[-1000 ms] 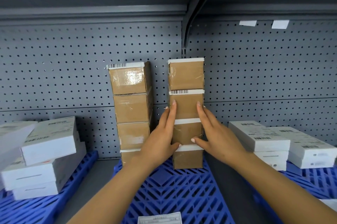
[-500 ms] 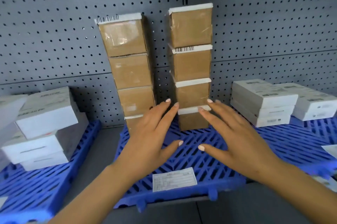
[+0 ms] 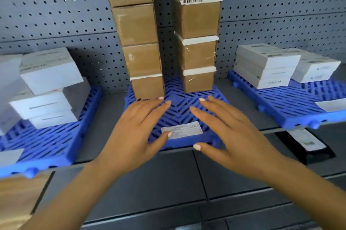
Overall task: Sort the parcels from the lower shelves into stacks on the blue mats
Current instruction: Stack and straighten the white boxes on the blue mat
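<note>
Left hand (image 3: 131, 132) and right hand (image 3: 232, 134): both flat, fingers spread, holding nothing, over the front of the middle mat (image 3: 179, 102); contact with the mat cannot be told.

Paper slip (image 3: 182, 130): lies on the mat between the thumbs, print too blurred to read.

Left brown stack (image 3: 138, 42) and right brown stack (image 3: 199, 42): upright at the back of the mat, just beyond the fingertips, tops cut off by the frame edge.

White boxes, left (image 3: 46, 87): blurred, partly cut off.

White boxes, right (image 3: 265, 66): on the right mat (image 3: 290, 106).

Pegboard (image 3: 56, 14): behind all.
</note>
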Demonstrator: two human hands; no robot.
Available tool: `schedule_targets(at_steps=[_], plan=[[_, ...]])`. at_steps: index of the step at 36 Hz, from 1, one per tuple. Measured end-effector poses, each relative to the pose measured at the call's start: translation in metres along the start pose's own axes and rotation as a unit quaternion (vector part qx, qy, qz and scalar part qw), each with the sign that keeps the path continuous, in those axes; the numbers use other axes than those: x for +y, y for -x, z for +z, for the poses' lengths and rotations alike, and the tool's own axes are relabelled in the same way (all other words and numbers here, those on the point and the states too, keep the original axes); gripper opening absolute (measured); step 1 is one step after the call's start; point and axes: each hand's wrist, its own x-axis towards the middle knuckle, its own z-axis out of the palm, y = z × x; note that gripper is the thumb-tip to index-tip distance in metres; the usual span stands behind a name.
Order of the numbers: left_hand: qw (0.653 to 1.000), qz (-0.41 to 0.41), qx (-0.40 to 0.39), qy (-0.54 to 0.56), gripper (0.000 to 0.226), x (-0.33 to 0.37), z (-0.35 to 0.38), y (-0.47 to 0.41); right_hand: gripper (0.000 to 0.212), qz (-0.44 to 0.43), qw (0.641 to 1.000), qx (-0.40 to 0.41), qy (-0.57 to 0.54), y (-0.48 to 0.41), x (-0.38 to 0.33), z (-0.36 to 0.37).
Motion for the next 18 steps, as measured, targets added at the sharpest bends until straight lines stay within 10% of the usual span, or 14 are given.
schedule_targets(at_steps=[18], plan=[[0.986, -0.164, 0.017, -0.031, 0.061, 0.044, -0.071, 0.11, 0.07, -0.111, 0.992, -0.048, -0.048, 0.006, -0.066, -0.02]])
